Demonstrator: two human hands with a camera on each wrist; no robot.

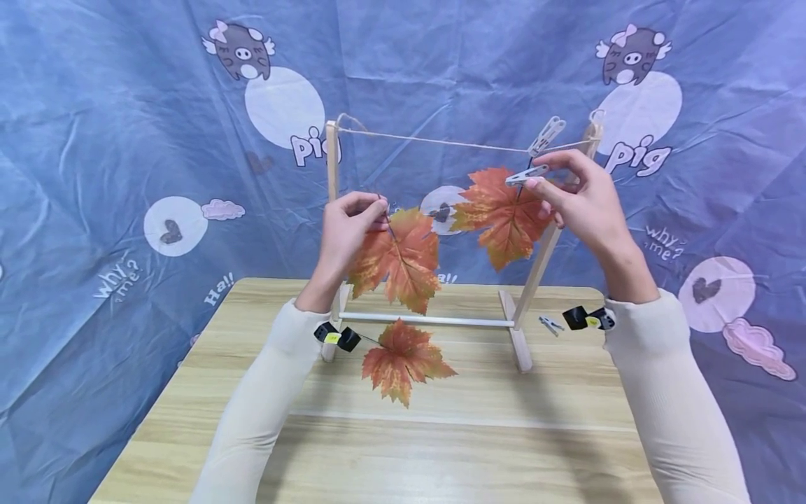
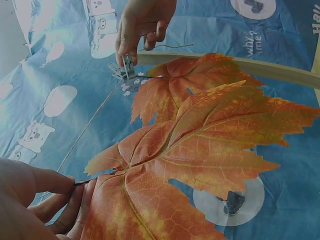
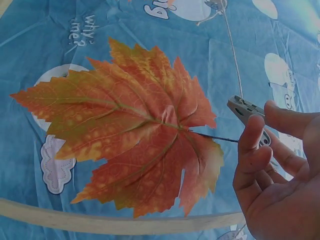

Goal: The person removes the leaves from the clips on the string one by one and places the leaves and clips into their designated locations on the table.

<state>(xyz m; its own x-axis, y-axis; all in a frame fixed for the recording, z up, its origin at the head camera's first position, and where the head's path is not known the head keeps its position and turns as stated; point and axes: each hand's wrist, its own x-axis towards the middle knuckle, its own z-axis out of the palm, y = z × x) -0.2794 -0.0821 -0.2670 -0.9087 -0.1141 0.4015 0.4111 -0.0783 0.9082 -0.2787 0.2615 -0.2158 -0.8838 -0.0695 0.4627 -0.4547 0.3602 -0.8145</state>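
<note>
Between thumb and fingers, my left hand [image 1: 352,231] pinches the dark stem of an orange maple leaf [image 1: 403,262], which hangs below the string [image 1: 434,142]. My right hand [image 1: 582,199] pinches a grey clothespin [image 1: 526,175], also seen close up as a clothespin [image 3: 242,107] in the right wrist view. A second clothespin [image 1: 548,134] sits upright on the string near its right end. Under it hangs another maple leaf [image 1: 500,217], its stem running up toward that clothespin and partly hidden by my right hand.
The string is tied between two posts of a wooden frame [image 1: 332,161] standing on a wooden table [image 1: 441,448]. A third maple leaf [image 1: 406,360] lies before the frame's white crossbar [image 1: 428,320]. Right of the frame lies a loose clothespin [image 1: 551,325]. A blue printed cloth [image 1: 434,63] hangs behind.
</note>
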